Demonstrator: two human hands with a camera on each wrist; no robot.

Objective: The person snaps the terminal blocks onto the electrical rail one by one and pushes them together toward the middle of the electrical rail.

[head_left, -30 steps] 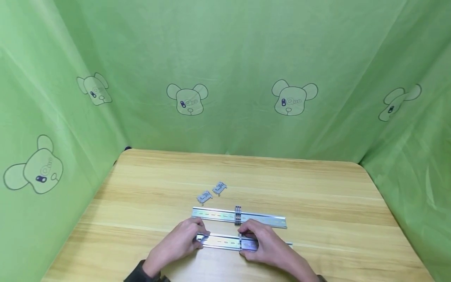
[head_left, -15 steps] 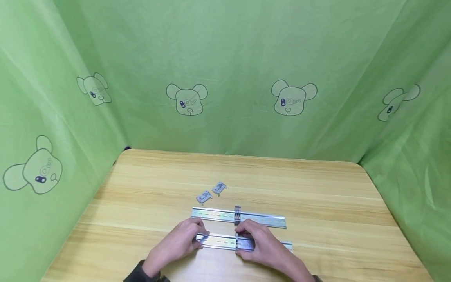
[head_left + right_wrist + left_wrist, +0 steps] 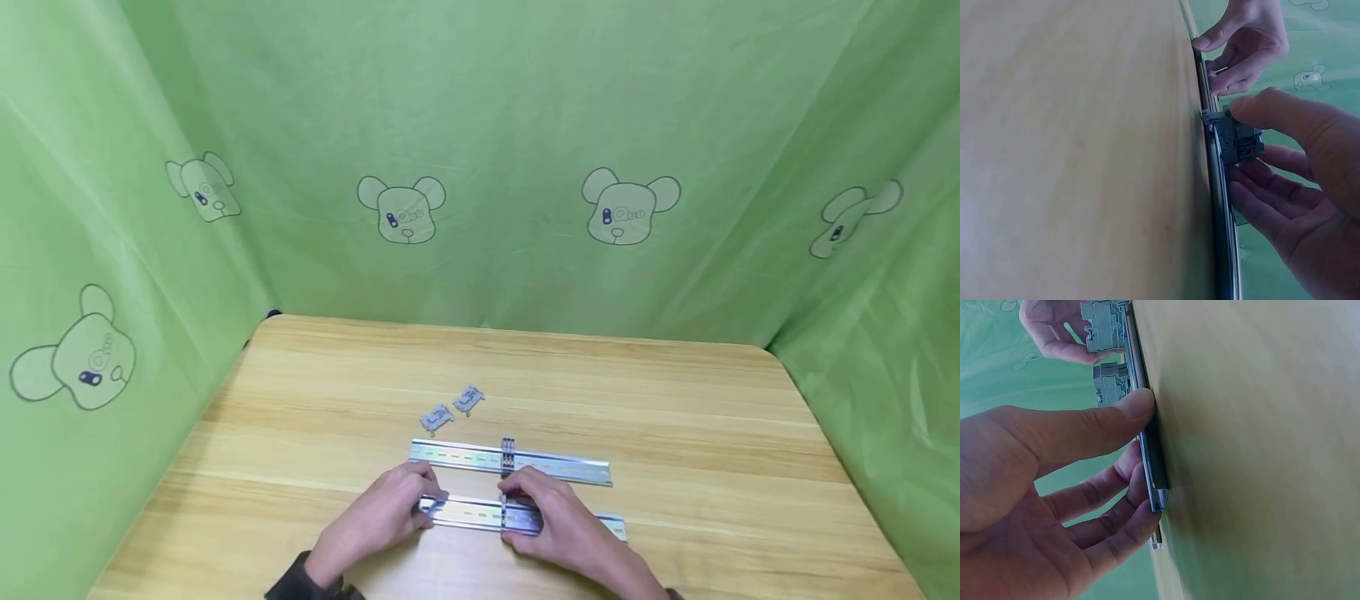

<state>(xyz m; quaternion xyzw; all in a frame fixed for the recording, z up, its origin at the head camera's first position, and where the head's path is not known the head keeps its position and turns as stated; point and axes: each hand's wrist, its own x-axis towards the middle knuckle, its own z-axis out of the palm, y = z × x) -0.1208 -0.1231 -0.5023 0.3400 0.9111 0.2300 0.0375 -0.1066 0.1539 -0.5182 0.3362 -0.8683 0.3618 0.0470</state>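
From the left, we see the left hand [image 3: 390, 504], its grip narrowed to a pinch across the left end of the near rail [image 3: 480, 515], thumb on one long edge and fingertips on the other; beyond it we find the far rail [image 3: 457, 456], lying roughly parallel on the counter [image 3: 675, 400], with two loose blocks [image 3: 437, 419] lying flat behind its left part; near mid-rail stands a small stack of blocks [image 3: 507, 450]; just nearer us, the held block [image 3: 1232, 139] sits on the near rail, pinched between thumb and fingers in the right hand's [image 3: 551, 517] nearly closed grip.
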